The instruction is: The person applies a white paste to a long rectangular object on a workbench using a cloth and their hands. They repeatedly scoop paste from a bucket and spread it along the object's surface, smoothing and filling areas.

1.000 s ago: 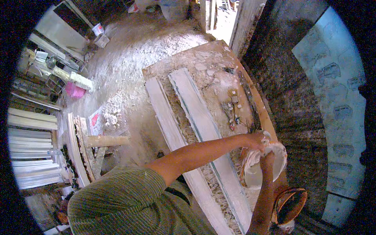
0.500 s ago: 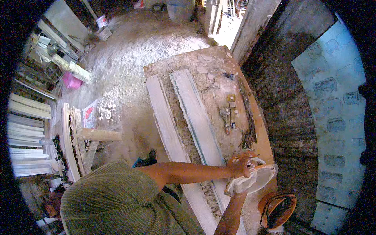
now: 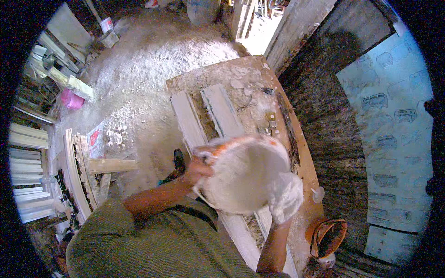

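Observation:
A white bucket (image 3: 243, 173) with orange marks along its far rim is tipped over the bench, its mouth facing me. Its inside is coated in pale material, and motion blurs its outline. My left hand (image 3: 200, 167) is closed on the rim at the left, beside the wire handle. At the bucket's right rim is my right hand (image 3: 280, 217), with a white crumpled bundle (image 3: 286, 194) over its fingers. Whether that bundle is cloth, fibre or plastic I cannot tell. Below the bucket lie two long whitish plaster strips (image 3: 222, 109) on the bench.
The dusty wooden bench (image 3: 250, 69) has small tools and scraps (image 3: 272, 124) along its right. An orange-brown container (image 3: 330, 237) and a small translucent cup (image 3: 318, 194) stand at the near right. Moulding lengths (image 3: 30, 173) are stacked at the left, by a wooden trestle (image 3: 113, 165).
The bucket has come into view between my hands. My left hand has moved left from the white bundle to the bucket's rim. The right hand has moved up slightly with the bundle.

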Motion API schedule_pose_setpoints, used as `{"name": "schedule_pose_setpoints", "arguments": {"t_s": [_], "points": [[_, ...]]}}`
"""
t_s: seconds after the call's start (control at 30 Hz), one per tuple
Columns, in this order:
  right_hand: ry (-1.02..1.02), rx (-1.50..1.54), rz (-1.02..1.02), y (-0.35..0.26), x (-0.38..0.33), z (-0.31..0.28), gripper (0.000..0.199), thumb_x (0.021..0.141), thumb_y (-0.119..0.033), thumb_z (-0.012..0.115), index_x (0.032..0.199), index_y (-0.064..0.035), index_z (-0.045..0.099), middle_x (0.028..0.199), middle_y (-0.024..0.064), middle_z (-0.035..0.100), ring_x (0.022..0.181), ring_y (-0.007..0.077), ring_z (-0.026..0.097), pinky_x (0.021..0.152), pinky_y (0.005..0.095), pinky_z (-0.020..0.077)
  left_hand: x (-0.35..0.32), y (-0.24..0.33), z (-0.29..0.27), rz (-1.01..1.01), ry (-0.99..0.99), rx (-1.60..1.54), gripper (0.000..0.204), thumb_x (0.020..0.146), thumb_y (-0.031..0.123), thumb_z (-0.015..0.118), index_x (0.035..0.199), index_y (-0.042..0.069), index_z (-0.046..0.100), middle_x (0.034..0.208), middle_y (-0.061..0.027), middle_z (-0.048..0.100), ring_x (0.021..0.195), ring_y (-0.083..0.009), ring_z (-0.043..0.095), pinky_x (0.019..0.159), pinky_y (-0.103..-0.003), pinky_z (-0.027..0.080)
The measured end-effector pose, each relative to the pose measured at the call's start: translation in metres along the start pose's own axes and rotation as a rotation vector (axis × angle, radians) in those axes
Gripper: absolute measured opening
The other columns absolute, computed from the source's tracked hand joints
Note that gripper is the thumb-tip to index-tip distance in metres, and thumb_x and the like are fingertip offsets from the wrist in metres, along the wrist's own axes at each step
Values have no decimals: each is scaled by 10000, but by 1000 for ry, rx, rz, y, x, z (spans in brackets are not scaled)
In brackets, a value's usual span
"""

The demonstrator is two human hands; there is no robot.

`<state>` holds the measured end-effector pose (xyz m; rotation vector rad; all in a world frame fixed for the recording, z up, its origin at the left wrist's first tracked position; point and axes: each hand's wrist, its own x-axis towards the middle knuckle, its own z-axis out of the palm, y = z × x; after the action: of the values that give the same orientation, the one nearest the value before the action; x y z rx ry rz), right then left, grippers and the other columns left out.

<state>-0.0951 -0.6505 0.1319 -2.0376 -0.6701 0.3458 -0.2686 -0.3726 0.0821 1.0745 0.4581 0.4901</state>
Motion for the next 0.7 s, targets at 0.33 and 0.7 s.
{"name": "schedule_pose_setpoints", "arguments": {"t_s": [0.33, 0.7], "points": [[-257, 329, 139, 29, 203, 214, 363, 867, -228, 579, 1170, -28, 567, 1104, 106, 634, 1006, 258, 613, 844, 419, 525, -83, 78, -284, 338, 777, 367, 700, 478, 26, 622, 1167, 70, 512, 1152, -86, 547, 1096, -243, 519, 863, -376, 486], [-160, 229, 57, 24, 348, 333, 309, 756, -72, 663, 1040, 42, 627, 963, 116, 692, 904, 246, 667, 760, 366, 530, -157, 118, -382, 612, 1196, 532, 611, 593, 45, 610, 1186, -82, 540, 1035, -106, 583, 781, -183, 554, 682, -262, 473]]}}
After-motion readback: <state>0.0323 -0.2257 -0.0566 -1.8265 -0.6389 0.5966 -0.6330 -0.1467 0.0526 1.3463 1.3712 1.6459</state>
